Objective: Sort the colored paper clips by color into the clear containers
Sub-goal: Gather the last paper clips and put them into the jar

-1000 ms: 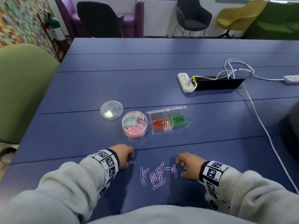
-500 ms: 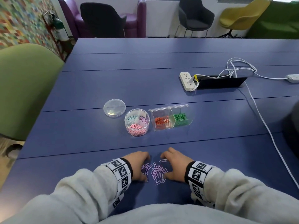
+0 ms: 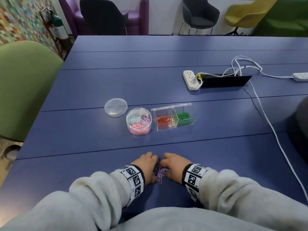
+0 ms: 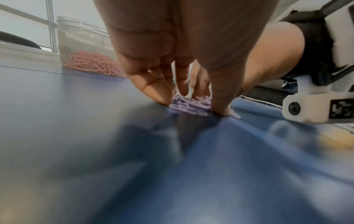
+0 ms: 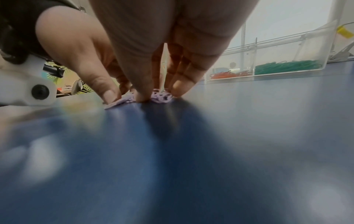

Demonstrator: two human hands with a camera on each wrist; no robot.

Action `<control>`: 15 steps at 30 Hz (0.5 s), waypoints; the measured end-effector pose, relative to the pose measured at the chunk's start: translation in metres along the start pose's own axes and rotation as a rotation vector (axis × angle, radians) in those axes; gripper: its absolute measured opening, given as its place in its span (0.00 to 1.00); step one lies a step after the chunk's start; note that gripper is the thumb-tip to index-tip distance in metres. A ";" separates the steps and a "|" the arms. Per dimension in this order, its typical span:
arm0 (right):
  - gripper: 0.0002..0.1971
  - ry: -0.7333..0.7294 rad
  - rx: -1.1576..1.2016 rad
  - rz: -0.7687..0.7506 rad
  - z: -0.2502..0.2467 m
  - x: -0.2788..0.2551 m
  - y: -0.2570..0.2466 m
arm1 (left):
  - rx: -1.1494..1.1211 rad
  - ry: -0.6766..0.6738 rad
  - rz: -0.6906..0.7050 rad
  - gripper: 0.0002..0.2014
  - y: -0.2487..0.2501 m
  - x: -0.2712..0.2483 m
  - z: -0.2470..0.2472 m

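A small pile of purple paper clips lies on the blue table near its front edge. My left hand and right hand close in on it from both sides, fingertips down on the table and touching the clips. In the left wrist view, my left hand presses its straight fingers against the purple clips. In the right wrist view, my right hand does the same from the other side of the clips. Neither hand grips a clip.
Beyond the hands stands a round clear container with pale blue, purple and pink clips, its lid beside it. To its right is a clear rectangular box with orange and green clips. A power strip and white cables lie further right.
The purple clips were scattered a second ago. Both hands have slid inward toward each other and pushed them into one tight pile between the fingers.
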State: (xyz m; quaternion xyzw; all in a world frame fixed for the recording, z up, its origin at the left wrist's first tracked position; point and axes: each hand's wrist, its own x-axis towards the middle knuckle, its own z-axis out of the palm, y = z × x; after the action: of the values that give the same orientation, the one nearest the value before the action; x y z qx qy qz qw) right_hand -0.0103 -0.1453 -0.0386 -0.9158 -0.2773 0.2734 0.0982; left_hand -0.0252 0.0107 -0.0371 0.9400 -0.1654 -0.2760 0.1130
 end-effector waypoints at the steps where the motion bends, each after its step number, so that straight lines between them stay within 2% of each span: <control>1: 0.13 0.005 0.012 0.009 0.001 0.000 0.000 | -0.001 -0.003 0.010 0.27 0.001 0.001 0.000; 4: 0.15 0.035 0.073 0.037 0.000 -0.003 0.004 | -0.026 0.014 0.035 0.26 -0.002 0.000 -0.001; 8: 0.29 0.088 0.204 0.132 0.003 -0.017 0.021 | -0.120 0.070 -0.013 0.32 -0.020 -0.010 -0.005; 11: 0.31 0.035 0.220 0.203 0.009 -0.029 0.034 | -0.110 -0.002 -0.044 0.32 -0.037 -0.019 -0.005; 15: 0.32 0.034 0.247 0.207 0.011 -0.029 0.034 | -0.107 -0.048 -0.026 0.31 -0.037 -0.018 -0.005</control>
State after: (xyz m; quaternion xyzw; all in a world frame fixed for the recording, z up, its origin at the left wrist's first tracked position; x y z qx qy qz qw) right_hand -0.0216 -0.1896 -0.0460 -0.9250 -0.1439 0.2986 0.1859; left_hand -0.0281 0.0522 -0.0357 0.9278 -0.1406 -0.3084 0.1557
